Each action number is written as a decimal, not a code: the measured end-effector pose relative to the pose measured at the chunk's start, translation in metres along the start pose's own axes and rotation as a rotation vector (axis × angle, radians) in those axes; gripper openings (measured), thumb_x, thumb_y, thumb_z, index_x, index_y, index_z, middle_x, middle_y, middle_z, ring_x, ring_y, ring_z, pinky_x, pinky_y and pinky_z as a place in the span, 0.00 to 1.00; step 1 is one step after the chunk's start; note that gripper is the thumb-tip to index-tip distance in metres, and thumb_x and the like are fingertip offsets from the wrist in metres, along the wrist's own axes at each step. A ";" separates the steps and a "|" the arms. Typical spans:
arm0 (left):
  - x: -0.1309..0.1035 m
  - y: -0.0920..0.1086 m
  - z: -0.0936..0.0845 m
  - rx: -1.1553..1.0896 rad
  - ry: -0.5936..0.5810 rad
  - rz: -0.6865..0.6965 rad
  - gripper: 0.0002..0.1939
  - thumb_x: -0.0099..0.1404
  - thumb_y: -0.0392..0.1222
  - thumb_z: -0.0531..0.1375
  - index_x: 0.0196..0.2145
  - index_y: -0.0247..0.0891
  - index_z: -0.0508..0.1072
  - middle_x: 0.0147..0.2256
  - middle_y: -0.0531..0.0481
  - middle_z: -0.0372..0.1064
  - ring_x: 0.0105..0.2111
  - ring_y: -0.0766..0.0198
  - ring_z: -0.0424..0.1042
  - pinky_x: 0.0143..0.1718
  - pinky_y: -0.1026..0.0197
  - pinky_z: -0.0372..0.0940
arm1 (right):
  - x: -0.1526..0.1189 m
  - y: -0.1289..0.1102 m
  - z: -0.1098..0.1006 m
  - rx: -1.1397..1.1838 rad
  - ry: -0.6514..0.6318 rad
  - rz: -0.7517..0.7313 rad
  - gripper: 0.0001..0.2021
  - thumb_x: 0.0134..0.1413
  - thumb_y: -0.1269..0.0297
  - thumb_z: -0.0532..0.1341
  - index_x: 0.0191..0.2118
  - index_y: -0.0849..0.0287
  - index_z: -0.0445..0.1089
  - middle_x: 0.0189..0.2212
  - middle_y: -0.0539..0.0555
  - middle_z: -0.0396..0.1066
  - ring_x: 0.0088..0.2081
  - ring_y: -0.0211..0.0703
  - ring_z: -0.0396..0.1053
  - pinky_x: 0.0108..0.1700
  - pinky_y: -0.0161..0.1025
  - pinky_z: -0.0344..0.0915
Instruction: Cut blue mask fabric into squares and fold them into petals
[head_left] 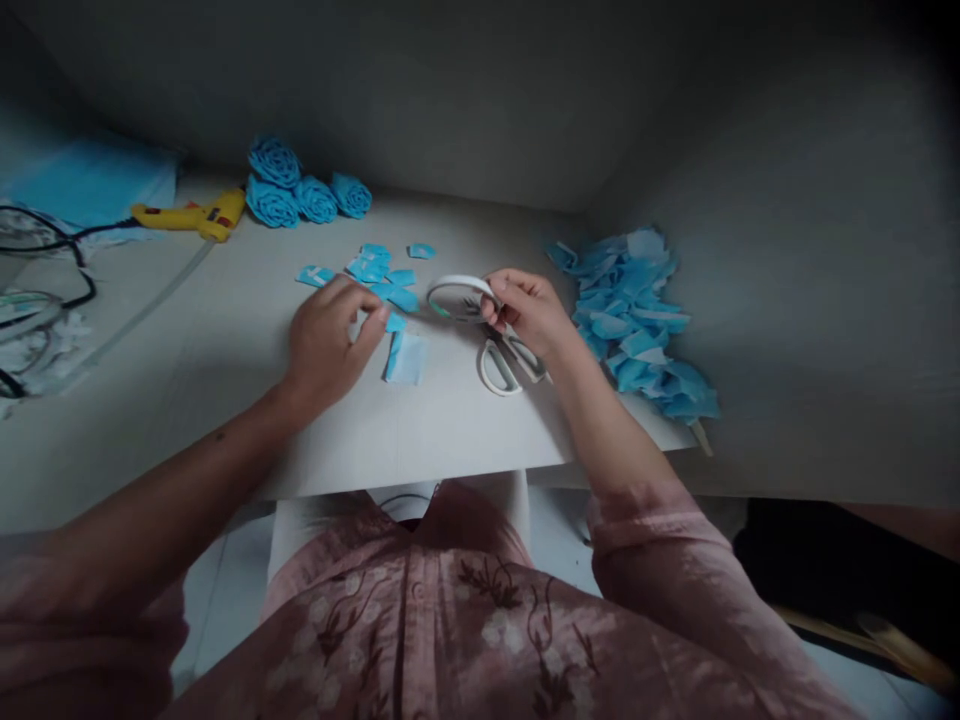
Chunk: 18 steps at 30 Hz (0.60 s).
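Observation:
My right hand [521, 308] pinches the edge of a thin white ring [459, 281], held up above the table. My left hand [334, 340] hovers over small cut blue pieces [369, 264], its thumb and index finger bent towards each other with a gap between them; its other fingers are partly hidden. A pale blue folded piece [406, 358] lies to the right of that hand. Scissors with white handles [501, 368] rest on the table just below my right hand, their blades partly covered.
Rolled blue rosettes [273, 201] sit at the back left beside a yellow glue gun [221, 215]. Flat blue sheets [97, 182] and a black cable [84, 270] are at the far left. A pile of blue scraps [637, 310] covers the right side of the table [450, 440].

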<state>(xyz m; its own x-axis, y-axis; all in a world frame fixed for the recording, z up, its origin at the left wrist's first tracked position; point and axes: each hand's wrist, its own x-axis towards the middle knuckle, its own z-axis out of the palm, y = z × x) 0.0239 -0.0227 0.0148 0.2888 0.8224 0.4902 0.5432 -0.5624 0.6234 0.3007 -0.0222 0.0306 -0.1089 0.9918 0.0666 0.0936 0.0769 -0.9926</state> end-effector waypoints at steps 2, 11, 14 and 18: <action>0.002 0.006 -0.005 -0.160 0.100 0.023 0.08 0.70 0.45 0.60 0.40 0.41 0.77 0.47 0.44 0.75 0.42 0.56 0.72 0.41 0.55 0.64 | -0.006 -0.002 0.007 -0.031 -0.083 -0.006 0.27 0.48 0.33 0.72 0.31 0.56 0.73 0.24 0.48 0.71 0.25 0.34 0.65 0.25 0.32 0.58; -0.002 0.012 0.001 -0.664 -0.391 -0.283 0.11 0.63 0.47 0.66 0.33 0.37 0.82 0.29 0.48 0.77 0.23 0.67 0.68 0.27 0.62 0.64 | -0.028 -0.033 0.049 -0.292 -0.100 -0.185 0.25 0.60 0.34 0.64 0.37 0.56 0.74 0.31 0.51 0.74 0.32 0.39 0.70 0.35 0.35 0.65; -0.001 0.007 0.002 -0.792 -0.302 -0.294 0.09 0.61 0.46 0.67 0.30 0.37 0.80 0.26 0.49 0.75 0.26 0.65 0.71 0.31 0.62 0.66 | -0.037 -0.039 0.039 -0.532 0.060 -0.284 0.22 0.71 0.43 0.56 0.43 0.56 0.76 0.41 0.54 0.78 0.39 0.42 0.73 0.41 0.37 0.67; 0.004 0.003 -0.001 -0.942 -0.198 -0.314 0.11 0.62 0.45 0.65 0.25 0.38 0.76 0.22 0.50 0.69 0.27 0.63 0.72 0.33 0.60 0.66 | -0.057 -0.037 0.010 -1.055 0.144 -0.150 0.14 0.72 0.57 0.57 0.50 0.58 0.78 0.44 0.59 0.82 0.44 0.50 0.78 0.44 0.40 0.65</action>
<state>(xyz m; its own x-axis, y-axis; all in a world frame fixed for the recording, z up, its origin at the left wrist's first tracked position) 0.0259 -0.0212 0.0197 0.4119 0.8962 0.1651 -0.2015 -0.0871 0.9756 0.2933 -0.0823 0.0622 -0.0787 0.9624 0.2600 0.9033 0.1792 -0.3897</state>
